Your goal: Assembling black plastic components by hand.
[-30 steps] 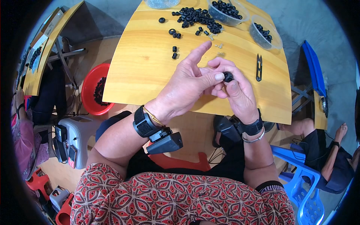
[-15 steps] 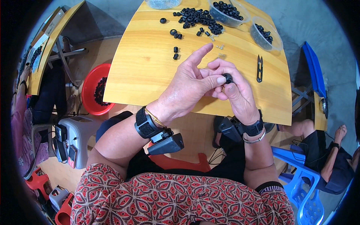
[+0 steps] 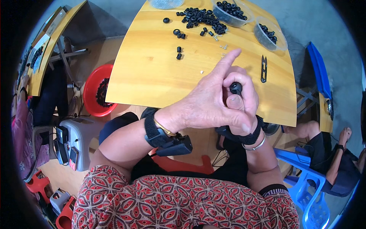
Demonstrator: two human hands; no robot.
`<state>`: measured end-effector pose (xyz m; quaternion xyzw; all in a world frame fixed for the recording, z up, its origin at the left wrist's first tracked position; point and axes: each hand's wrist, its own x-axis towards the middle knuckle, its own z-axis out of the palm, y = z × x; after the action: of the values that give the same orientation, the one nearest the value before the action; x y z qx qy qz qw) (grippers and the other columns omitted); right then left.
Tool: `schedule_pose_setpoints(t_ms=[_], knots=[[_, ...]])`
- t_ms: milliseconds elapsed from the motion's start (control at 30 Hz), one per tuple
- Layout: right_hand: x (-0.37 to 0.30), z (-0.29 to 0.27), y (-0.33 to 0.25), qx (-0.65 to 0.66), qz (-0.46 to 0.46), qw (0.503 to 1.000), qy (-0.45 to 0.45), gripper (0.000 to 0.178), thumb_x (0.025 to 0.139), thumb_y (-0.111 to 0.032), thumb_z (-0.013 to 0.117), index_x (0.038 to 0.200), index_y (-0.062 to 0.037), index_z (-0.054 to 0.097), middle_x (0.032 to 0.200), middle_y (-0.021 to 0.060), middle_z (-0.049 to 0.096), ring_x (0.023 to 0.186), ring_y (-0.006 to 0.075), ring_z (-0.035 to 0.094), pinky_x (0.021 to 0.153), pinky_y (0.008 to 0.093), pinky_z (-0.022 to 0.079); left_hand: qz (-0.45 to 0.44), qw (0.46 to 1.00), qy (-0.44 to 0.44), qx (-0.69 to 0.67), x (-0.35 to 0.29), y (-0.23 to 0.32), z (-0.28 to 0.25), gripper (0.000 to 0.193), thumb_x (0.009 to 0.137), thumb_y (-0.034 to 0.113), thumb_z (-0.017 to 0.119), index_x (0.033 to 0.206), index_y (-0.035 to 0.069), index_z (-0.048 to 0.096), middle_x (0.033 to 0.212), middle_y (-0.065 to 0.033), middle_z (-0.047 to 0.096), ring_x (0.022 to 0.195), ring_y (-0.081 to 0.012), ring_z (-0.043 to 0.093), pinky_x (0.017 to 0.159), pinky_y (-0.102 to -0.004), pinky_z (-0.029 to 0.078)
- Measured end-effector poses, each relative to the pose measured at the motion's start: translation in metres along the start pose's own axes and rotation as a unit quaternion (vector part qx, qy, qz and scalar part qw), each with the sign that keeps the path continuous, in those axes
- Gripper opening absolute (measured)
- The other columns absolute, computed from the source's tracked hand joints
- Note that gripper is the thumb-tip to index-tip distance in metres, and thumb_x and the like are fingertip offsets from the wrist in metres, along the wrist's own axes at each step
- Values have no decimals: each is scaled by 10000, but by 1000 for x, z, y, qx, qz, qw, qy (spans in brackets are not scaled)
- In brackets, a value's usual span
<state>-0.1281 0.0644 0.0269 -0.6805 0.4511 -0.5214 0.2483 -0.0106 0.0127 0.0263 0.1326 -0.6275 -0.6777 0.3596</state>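
the light is bright and fairly even on the table (image 3: 141, 76), bringing out its yellow grain, with the source out of view. the hands (image 3: 207, 101) are well lit and mostly sharp, while the black beads (image 3: 198, 17) sink into near-solid dark. small glints sit on the clear plastic tub (image 3: 280, 42). soft shadow dims the grey wall (image 3: 103, 19) at upper left. fisheye bending curves the table's sides, and black vignetting with bluish fringing swallows the corners.
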Motion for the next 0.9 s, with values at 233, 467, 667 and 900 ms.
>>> schedule_pose_setpoints(t_ms=[233, 467, 667, 900], knots=[[-2, 4, 1, -59, -47, 997, -8, 301, 826, -326, 484, 924, -47, 431, 706, 59, 497, 588, 175, 487, 577, 288, 393, 67, 997, 25, -13, 2, -8, 9, 424, 588, 244, 733, 835, -1, 491, 781, -52, 527, 760, -124, 510, 711, -250, 414], [-2, 4, 12, -88, -91, 992, -19, 271, 832, -304, 480, 912, -50, 430, 710, 58, 500, 583, 188, 490, 580, 290, 397, 73, 997, 37, -15, 0, -4, 11, 247, 650, 183, 665, 717, 24, 488, 710, -25, 515, 707, -93, 497, 680, -236, 410], [0, 1, 1, -100, -45, 994, -27, 261, 839, -298, 473, 910, -51, 430, 716, 58, 499, 585, 192, 488, 581, 289, 398, 69, 998, -1, -8, 1, -12, 3, 465, 677, 258, 654, 1015, -5, 472, 920, -91, 512, 871, -142, 490, 784, -263, 395], [10, -12, 6, -112, -113, 987, 21, 297, 841, -314, 464, 915, -30, 421, 921, 136, 513, 795, 258, 477, 720, 334, 389, -5, 994, 55, -92, 6, -5, -18, 553, 743, 356, 621, 1126, 4, 435, 928, -61, 510, 841, -115, 496, 753, -256, 425]])
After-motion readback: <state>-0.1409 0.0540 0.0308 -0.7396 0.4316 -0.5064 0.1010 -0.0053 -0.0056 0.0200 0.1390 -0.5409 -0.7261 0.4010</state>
